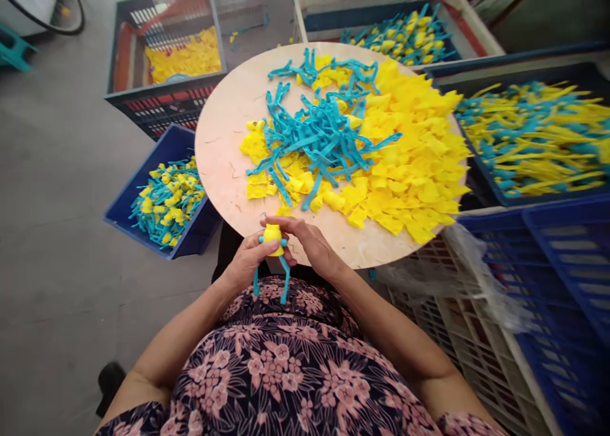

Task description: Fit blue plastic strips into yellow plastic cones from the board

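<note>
Close to my body, at the near edge of the round table, is a small toy figure (273, 239) with a yellow body and blue arms and legs. My left hand (247, 257) grips it from the left, thumb across the yellow front. Its two blue legs hang below my fingers. My right hand (312, 244) is at the figure's right side, its forefinger reaching over the yellow top and other fingers partly hidden behind. Beyond my hands lies a tangled heap of blue limb pieces (324, 131), with many yellow body pieces (410, 163) spread on the right.
The round wooden table (219, 137) has bare wood on its left. A blue bin (190, 245) of yellow-and-blue figures stands left, a crate (162, 93) of yellow pieces behind it. More bins (486, 29) with blue-and-yellow pieces line the back and right. Blue crates (567, 264) stand near right.
</note>
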The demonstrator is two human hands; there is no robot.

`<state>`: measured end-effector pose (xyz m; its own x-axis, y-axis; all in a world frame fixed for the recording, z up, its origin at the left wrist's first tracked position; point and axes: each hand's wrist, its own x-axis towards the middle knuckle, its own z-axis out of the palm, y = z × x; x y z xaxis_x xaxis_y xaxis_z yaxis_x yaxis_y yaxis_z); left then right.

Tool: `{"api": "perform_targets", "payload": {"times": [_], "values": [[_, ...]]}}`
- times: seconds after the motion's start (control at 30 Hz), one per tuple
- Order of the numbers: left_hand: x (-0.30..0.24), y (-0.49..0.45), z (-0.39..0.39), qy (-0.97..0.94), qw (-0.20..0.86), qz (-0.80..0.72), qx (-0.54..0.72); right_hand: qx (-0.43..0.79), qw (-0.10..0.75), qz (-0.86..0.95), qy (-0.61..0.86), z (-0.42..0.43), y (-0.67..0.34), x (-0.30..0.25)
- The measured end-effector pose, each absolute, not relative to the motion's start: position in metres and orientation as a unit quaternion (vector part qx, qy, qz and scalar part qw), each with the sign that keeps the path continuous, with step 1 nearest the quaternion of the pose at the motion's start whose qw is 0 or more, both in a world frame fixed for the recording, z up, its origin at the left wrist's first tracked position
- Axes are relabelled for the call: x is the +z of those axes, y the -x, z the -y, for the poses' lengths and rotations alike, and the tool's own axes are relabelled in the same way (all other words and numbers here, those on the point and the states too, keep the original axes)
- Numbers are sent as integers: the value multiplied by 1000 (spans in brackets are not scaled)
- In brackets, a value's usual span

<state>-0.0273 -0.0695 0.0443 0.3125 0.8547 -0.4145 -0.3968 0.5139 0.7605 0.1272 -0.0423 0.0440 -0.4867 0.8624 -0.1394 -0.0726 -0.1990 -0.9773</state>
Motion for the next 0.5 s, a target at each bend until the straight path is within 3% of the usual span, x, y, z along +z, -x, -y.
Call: {"api": "perform_targets", "payload": {"times": [0.1, 0.2, 0.33, 0.43, 0.5], "values": [[43, 48, 65, -352, 659, -504, 434, 654, 405, 531, 356, 46, -130, 42], [40, 101, 56, -438, 447, -644, 439, 617, 434, 536, 378, 51, -144, 38], [28, 199, 35, -456, 185, -821, 288, 563, 439, 547, 437, 60, -176, 29], [15, 263, 16, -417, 130, -886, 157, 520, 437, 558, 477, 63, -197, 22], [7, 291, 4, -398, 162, -895, 119, 485, 436, 572, 497, 62, -203, 18]]}}
